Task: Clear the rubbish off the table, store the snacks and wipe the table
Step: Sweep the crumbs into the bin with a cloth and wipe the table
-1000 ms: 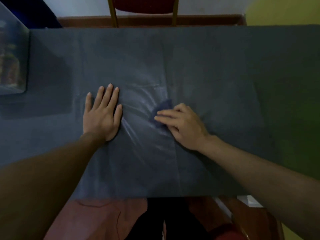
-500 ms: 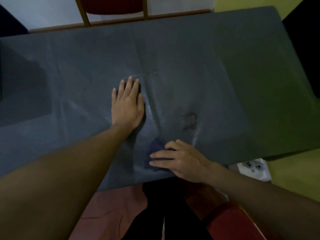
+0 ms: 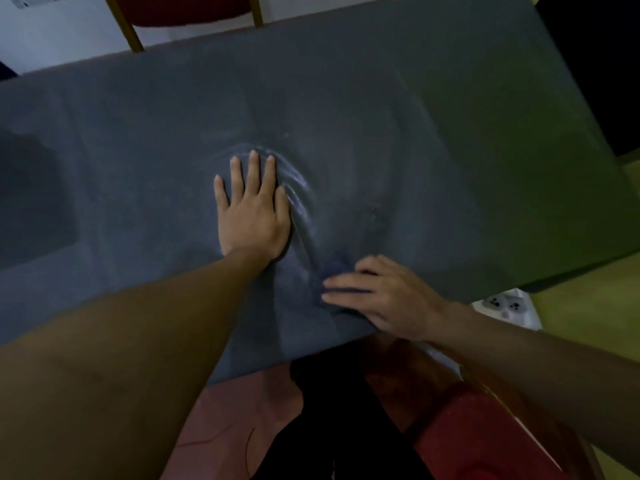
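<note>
Wiping step, by the look of it. The left hand (image 3: pixel 252 209) lies flat, palm down, fingers straight and slightly spread, pressing the grey fabric-covered table (image 3: pixel 138 133) near its middle. It holds nothing and just pins the cover. The right hand (image 3: pixel 384 296) is at the near table edge, fingers laid out straight and pointing left. They press down on a small dark blue wiping cloth (image 3: pixel 334 268) rather than curling round it. Most of the cloth is hidden under the fingers, with only a bunched corner showing on the far side of the fingertips. A fan of curved creases (image 3: pixel 298 195) in the grey cover runs along the left hand's thumb side, down towards the cloth.

Off the table are a red-seated chair with a wooden frame (image 3: pixel 187 12) at the far side, a white power strip (image 3: pixel 505 304) on the floor by the right wrist, and a red cushioned seat (image 3: pixel 485 438) at lower right.

Risks:
- The cover is loose, so a hard stroke could drag it and bunch more folds. The cloth would then skip over the ridges and leave patches unwiped.
- The cloth sits right at the near edge under flat pressure only. A pull towards the body could slide it off onto the floor.
- If the left hand lifts, the cover could shift with the stroke.
- Light is dim, so missed spots are hard to see.
</note>
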